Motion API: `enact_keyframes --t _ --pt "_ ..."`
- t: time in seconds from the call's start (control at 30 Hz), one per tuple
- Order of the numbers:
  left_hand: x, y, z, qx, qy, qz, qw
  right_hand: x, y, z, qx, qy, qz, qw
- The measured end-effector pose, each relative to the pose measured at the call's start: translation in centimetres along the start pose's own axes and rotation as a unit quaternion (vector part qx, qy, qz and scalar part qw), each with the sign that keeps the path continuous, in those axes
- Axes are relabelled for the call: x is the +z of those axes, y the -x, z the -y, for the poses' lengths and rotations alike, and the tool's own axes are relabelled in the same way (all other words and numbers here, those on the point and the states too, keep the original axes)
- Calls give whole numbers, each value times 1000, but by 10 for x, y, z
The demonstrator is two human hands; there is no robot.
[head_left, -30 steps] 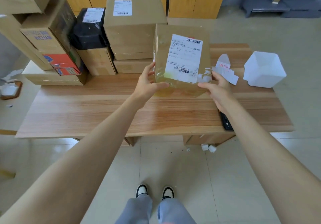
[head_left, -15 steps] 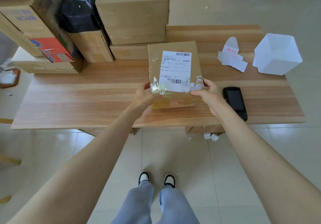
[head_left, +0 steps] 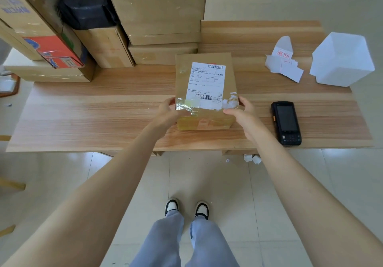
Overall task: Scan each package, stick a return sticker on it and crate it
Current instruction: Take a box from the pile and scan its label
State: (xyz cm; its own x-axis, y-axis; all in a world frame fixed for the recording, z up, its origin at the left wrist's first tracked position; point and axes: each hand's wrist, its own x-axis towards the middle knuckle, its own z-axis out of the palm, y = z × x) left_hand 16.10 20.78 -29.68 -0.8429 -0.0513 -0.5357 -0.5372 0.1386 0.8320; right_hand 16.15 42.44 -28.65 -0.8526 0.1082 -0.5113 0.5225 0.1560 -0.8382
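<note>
A brown cardboard package [head_left: 204, 74] with a white shipping label [head_left: 206, 85] facing up rests on the wooden table [head_left: 93, 117] near its front edge. My left hand [head_left: 169, 113] grips its near left corner and my right hand [head_left: 241, 113] grips its near right corner. A black handheld scanner [head_left: 286, 120] lies flat on the table just right of my right hand. Sheets of white return stickers [head_left: 284, 62] with red print lie at the back right.
A stack of cardboard boxes [head_left: 157, 12] and a black bagged parcel [head_left: 87, 5] fills the table's back left. A white open container [head_left: 342, 59] stands at the right end. Paper scraps [head_left: 251, 159] lie on the tiled floor under the table.
Both hands have brought the package down from upright in the air towards me and laid it flat on the table. The scanner, earlier hidden by my right arm, is now in view.
</note>
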Motion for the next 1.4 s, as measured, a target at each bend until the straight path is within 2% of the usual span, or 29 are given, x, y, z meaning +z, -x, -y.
enact_keyframes --t 0.4,0.7,0.93,1.17,1.3,1.4 --pt "-1 -1 -1 -38 30 9 999 -15 -3 0 -15 11 -5 1000" --pt "7 2 -2 -32 42 -6 999 -84 -10 -37 29 -19 -218 975" --pt "13 -3 0 -32 52 -37 997 -122 -21 -73 88 70 -284 952" --pt "21 -7 -2 -28 44 -37 998 -129 -38 -87 114 151 -244 951" --pt "23 -8 -2 -26 42 -36 998 -131 -48 -92 141 215 -238 937" --pt "23 -10 -2 -27 42 -34 998 -131 -48 -88 166 201 -200 945"
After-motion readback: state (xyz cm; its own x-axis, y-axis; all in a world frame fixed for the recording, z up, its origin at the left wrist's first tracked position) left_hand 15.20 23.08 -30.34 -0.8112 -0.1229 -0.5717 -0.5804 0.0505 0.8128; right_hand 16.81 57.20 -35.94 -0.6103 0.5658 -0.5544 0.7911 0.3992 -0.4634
